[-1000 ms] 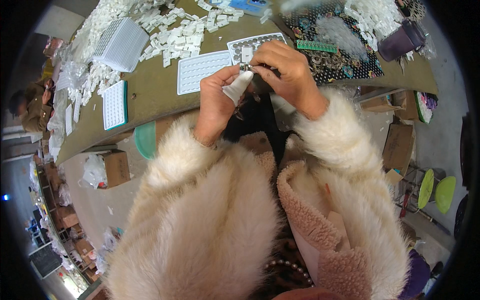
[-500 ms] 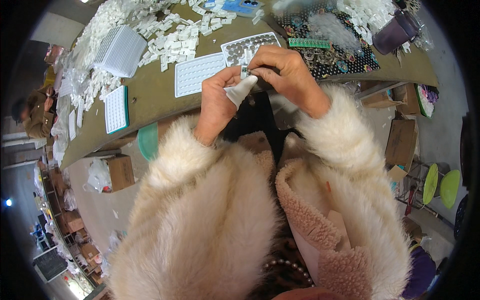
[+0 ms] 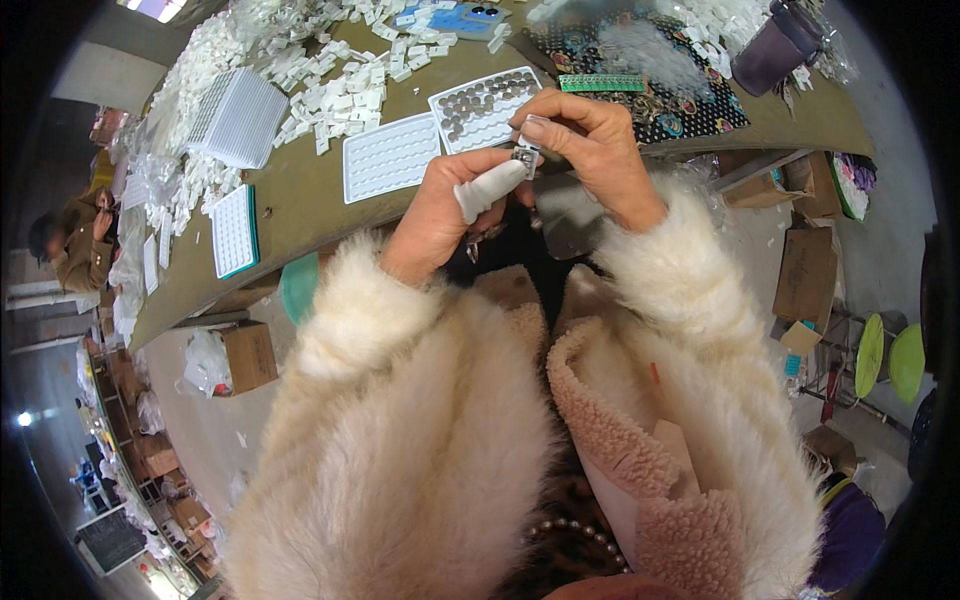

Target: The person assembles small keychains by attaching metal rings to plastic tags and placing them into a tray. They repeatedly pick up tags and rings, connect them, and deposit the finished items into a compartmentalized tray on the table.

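My right hand [image 3: 596,150] pinches a small silver metal part [image 3: 526,157] just above the near edge of the olive-green table [image 3: 300,215]. My left hand [image 3: 450,205], with a white cot on one fingertip, touches the same part from below. Both arms wear a fluffy cream coat. Right behind the hands lies a white tray [image 3: 482,107] with round silver pieces in most pockets. An empty white pocketed tray [image 3: 391,156] lies to its left.
A stack of white trays [image 3: 240,117] and several loose white pieces [image 3: 340,95] cover the table's left. A patterned dark mat [image 3: 665,85], green strip [image 3: 601,83] and purple cup [image 3: 770,55] lie at right. Another person [image 3: 70,245] sits far left. Cardboard boxes [image 3: 250,355] stand on the floor.
The view has shifted slightly. My hands stay together at the table edge, the right one has lifted the small part a little and turned it against the left fingertip.
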The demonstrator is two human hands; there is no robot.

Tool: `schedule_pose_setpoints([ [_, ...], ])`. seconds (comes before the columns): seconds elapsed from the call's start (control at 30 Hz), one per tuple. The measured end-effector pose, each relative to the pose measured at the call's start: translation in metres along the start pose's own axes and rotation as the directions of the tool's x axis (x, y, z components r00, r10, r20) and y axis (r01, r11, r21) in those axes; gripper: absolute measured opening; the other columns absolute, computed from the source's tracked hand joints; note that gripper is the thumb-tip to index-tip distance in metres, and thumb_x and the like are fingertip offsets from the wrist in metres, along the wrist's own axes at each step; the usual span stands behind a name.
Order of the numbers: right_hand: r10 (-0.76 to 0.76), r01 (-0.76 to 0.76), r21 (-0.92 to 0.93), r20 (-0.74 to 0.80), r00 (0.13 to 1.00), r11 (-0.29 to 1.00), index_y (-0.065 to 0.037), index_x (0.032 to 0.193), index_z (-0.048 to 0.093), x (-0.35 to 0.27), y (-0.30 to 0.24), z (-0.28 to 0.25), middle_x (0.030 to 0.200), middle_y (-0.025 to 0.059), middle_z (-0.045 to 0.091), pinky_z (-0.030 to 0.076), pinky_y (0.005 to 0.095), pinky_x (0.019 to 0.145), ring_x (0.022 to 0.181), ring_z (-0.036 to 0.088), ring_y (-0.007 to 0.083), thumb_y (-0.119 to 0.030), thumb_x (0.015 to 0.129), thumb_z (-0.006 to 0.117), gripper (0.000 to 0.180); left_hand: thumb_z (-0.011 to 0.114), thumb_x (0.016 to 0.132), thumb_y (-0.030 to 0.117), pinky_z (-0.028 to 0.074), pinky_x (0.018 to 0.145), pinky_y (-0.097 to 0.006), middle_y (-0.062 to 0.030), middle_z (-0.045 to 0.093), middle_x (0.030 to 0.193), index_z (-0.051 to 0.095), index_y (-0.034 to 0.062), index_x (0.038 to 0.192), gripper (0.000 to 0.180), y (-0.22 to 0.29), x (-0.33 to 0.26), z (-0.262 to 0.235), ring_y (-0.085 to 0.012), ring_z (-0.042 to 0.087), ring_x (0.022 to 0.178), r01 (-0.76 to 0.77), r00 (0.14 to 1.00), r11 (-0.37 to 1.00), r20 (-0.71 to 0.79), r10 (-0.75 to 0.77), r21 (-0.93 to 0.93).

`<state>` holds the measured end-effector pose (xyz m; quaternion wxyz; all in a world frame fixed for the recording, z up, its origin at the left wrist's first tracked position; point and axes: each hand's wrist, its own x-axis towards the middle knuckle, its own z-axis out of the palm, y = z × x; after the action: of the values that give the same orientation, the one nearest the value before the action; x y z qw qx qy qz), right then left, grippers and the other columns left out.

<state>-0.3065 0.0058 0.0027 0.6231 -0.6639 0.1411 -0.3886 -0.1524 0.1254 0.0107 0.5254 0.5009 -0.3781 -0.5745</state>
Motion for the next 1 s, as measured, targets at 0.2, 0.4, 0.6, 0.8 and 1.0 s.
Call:
schedule_pose_setpoints([
  [0.2, -0.160, 0.159, -0.057, -0.007, 0.987, 0.986, 0.003, 0.093, 0.072, -0.006, -0.004, -0.007, 0.086, 0.0068, 0.070, 0.052, 0.0272, 0.069, 0.077, 0.064, 0.0147, -0.004, 0.087, 0.070, 0.009, 0.064, 0.097, 0.037, 0.029, 0.049, -0.019, -0.0022, 0.068, 0.088, 0.068, 0.0031, 0.113, 0.037, 0.003, 0.000, -0.006, -0.0025, 0.037, 0.052, 0.047, 0.983, 0.994, 0.179, -0.030, -0.094],
  [0.4, -0.561, 0.484, -0.482, -0.018, 0.828, 0.730, 0.000, 0.100, 0.074, -0.008, 0.009, 0.008, 0.100, 0.0120, 0.072, 0.053, 0.0322, 0.079, 0.090, 0.066, 0.0252, -0.001, 0.075, 0.077, 0.025, 0.065, 0.098, 0.026, 0.032, 0.050, -0.020, 0.0011, 0.065, 0.087, 0.069, 0.0023, 0.105, 0.025, -0.009, 0.008, 0.007, -0.0047, 0.041, 0.058, -0.021, 1.000, 0.904, -0.001, 0.022, -0.427],
  [0.6, -0.557, 0.474, -0.494, -0.026, 0.830, 0.729, 0.000, 0.110, 0.072, -0.011, 0.014, 0.019, 0.106, 0.0132, 0.071, 0.051, 0.0326, 0.082, 0.093, 0.064, 0.0250, 0.003, 0.073, 0.075, 0.038, 0.065, 0.098, 0.023, 0.041, 0.051, -0.018, 0.0036, 0.062, 0.086, 0.066, 0.0045, 0.109, 0.022, -0.015, 0.009, 0.006, -0.0025, 0.053, 0.065, 0.002, 0.993, 0.880, -0.106, -0.059, -0.476],
  [0.8, -0.626, 0.468, -0.608, -0.062, 0.777, 0.641, 0.002, 0.094, 0.071, -0.011, 0.012, 0.016, 0.087, 0.0134, 0.069, 0.049, 0.0344, 0.068, 0.076, 0.063, 0.0278, 0.001, 0.077, 0.072, 0.017, 0.068, 0.095, 0.030, 0.046, 0.052, -0.021, 0.0015, 0.062, 0.089, 0.063, 0.0055, 0.110, 0.028, -0.019, 0.010, 0.012, -0.0051, 0.056, 0.067, 0.113, 0.987, 0.846, -0.041, -0.157, -0.521],
  [1.0, -0.607, 0.485, -0.620, 0.017, 0.795, 0.617, 0.001, 0.098, 0.071, -0.011, 0.014, 0.009, 0.092, 0.0133, 0.071, 0.052, 0.0359, 0.072, 0.082, 0.066, 0.0292, -0.001, 0.077, 0.072, 0.020, 0.068, 0.095, 0.029, 0.042, 0.057, -0.026, 0.0001, 0.062, 0.091, 0.061, 0.0090, 0.111, 0.026, -0.026, 0.017, 0.004, -0.0087, 0.052, 0.064, 0.235, 0.970, 0.668, 0.132, -0.202, -0.706],
])
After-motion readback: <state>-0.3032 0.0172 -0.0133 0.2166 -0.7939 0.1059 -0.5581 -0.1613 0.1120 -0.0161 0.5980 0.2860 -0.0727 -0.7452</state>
